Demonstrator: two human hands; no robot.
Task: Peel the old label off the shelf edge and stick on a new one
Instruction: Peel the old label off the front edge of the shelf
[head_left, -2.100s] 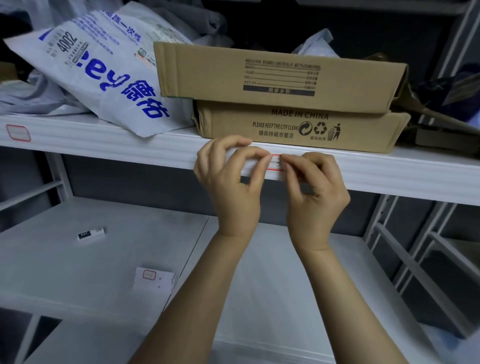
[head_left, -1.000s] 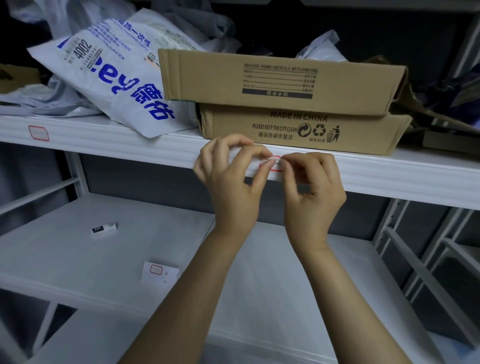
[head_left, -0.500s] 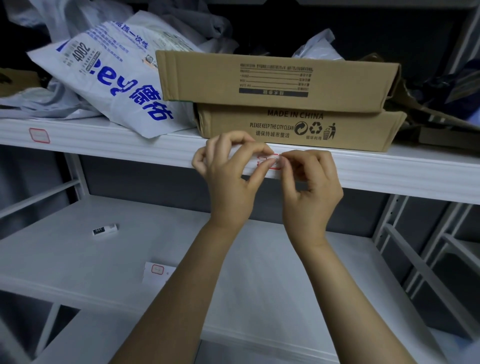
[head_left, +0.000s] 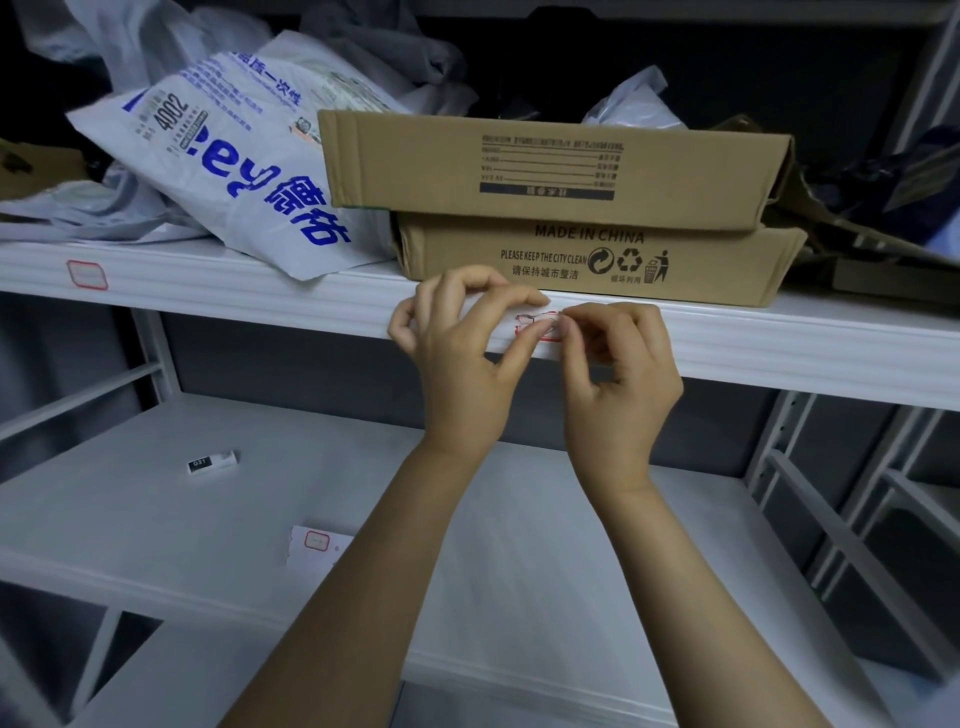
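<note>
A small white label with a red border (head_left: 540, 326) sits on the front edge of the white upper shelf (head_left: 779, 348). It looks wrinkled and partly lifted. My left hand (head_left: 462, 358) rests against the edge with its thumb tip on the label. My right hand (head_left: 618, 374) pinches the label's right end between thumb and forefinger. A sheet of spare red-bordered labels (head_left: 314, 545) lies on the lower shelf, partly behind my left forearm.
Two stacked cardboard boxes (head_left: 561, 208) and a white printed courier bag (head_left: 228, 171) sit on the upper shelf right above my hands. Another red-bordered label (head_left: 87, 274) is on the shelf edge far left. A small black-and-white item (head_left: 210, 461) lies on the lower shelf (head_left: 130, 519).
Both hands have stayed at the label. The label has gone from lying flat to looking crumpled and lifted under my fingertips. My view has shifted slightly.
</note>
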